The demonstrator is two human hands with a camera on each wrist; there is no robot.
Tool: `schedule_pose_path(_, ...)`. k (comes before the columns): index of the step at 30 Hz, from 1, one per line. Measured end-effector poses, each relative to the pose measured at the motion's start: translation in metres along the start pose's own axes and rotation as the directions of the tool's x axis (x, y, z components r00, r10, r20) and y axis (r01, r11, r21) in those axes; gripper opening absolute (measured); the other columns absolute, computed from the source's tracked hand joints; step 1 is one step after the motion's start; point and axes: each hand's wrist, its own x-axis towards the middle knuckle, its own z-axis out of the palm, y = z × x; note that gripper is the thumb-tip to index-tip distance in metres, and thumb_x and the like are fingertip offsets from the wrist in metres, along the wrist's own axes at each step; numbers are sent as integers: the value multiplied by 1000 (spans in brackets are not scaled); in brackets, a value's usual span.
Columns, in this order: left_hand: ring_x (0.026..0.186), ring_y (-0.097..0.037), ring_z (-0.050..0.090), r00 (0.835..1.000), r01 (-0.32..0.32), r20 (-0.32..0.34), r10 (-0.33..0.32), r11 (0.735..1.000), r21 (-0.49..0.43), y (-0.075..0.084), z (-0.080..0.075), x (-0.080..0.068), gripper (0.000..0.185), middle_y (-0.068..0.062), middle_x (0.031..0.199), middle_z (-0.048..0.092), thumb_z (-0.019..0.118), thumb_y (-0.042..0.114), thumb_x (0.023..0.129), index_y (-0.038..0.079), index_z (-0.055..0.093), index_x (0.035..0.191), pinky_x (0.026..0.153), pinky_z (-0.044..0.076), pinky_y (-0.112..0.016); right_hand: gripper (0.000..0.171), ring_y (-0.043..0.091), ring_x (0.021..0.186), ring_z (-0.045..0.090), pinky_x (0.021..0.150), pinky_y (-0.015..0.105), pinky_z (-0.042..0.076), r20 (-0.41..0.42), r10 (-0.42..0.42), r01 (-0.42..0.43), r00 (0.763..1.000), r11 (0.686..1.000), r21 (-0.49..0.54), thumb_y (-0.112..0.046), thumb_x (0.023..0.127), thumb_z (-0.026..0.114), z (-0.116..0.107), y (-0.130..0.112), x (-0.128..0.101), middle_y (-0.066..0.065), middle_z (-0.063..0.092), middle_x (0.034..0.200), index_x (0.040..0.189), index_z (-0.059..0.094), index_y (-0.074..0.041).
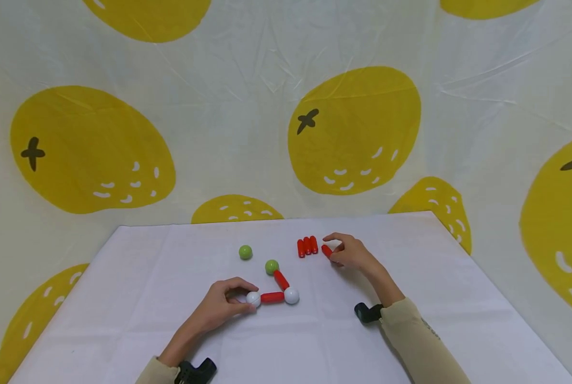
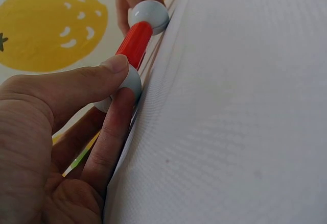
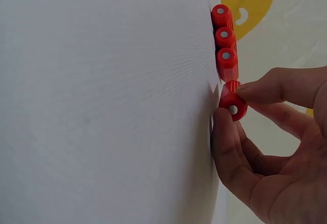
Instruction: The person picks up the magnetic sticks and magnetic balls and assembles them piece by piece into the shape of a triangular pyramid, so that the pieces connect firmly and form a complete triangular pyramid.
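Note:
My left hand (image 1: 221,305) pinches a white ball (image 1: 253,299) between thumb and fingers. From that ball a red magnetic rod (image 1: 272,297) runs right to a second white ball (image 1: 291,295). Another red rod (image 1: 281,279) slants from there up to a green ball (image 1: 271,267), making a bent chain on the table. Farther right, my right hand (image 1: 355,253) pinches a loose red magnetic rod (image 1: 326,251) by thumb and fingertip. In the right wrist view this rod (image 3: 231,99) shows a silver metal disc at its end, close beside the table surface.
Three red rods (image 1: 307,246) lie side by side just left of my right hand. A loose green ball (image 1: 245,252) sits behind the chain. The white-covered table (image 1: 147,277) ends at a hanging cloth (image 1: 238,133) printed with yellow fruit. Dark wrist cameras sit by both sleeves.

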Motion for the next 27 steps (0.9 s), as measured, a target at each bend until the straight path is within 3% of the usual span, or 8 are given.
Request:
schedule_pose_path(7, 99, -7, 65, 1000, 0, 4, 0, 1000, 0, 0, 0, 1, 34, 0, 115, 73, 88, 24, 82, 23, 76, 114, 77, 58, -21, 53, 24, 86, 64, 75, 32, 60, 21, -10, 9, 1000, 999, 52, -10, 92, 64, -4, -3, -3, 18, 63, 110, 145, 56, -16)
schedule_pose_path(18, 98, -7, 64, 1000, -28, 5, 28, 1000, 4, 0, -1, 0, 34, -5, 115, 74, 87, 24, 83, 18, 76, 115, 74, 56, -20, 42, 25, 89, 68, 83, 36, 62, 39, -62, 53, 997, 979, 196, -8, 94, 62, -6, -14, -8, 17, 64, 110, 136, 60, -13)
schedule_pose_path(27, 98, -7, 65, 1000, 7, -2, -7, 1000, 2, 1, 0, -1, 34, 2, 115, 73, 88, 26, 83, 24, 76, 114, 75, 57, -21, 43, 24, 97, 67, 91, 42, 61, 26, -124, 113, 992, 959, 260, -9, 95, 65, -4, -28, -16, 20, 63, 117, 137, 55, -9)
